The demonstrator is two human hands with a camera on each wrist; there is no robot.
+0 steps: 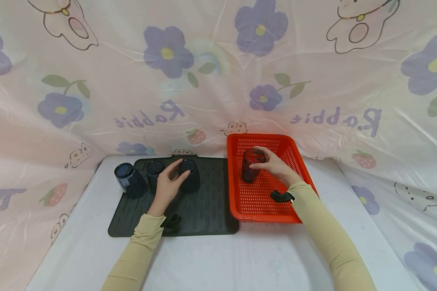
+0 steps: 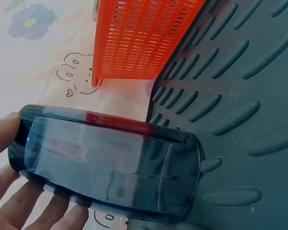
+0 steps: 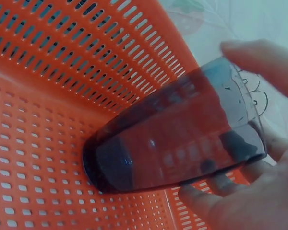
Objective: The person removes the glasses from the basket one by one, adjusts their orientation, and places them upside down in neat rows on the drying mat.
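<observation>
My left hand pinches a dark blue glass near its upper end, thumb on one side and fingers on the other. That glass stands upside down on a black drying mat, and its lower end meets the ribbed surface. Two more dark glasses stand to the left, one nearest the corner and one partly hidden behind the left hand. Over at the red basket, my right hand grips a tinted glass by its rim, mouth up, its base down inside the basket.
The basket has perforated walls and stands beside the mat's right edge. A white cloth covers the table. Behind it hangs a printed curtain with flowers and rabbits. Each wrist wears a black strap.
</observation>
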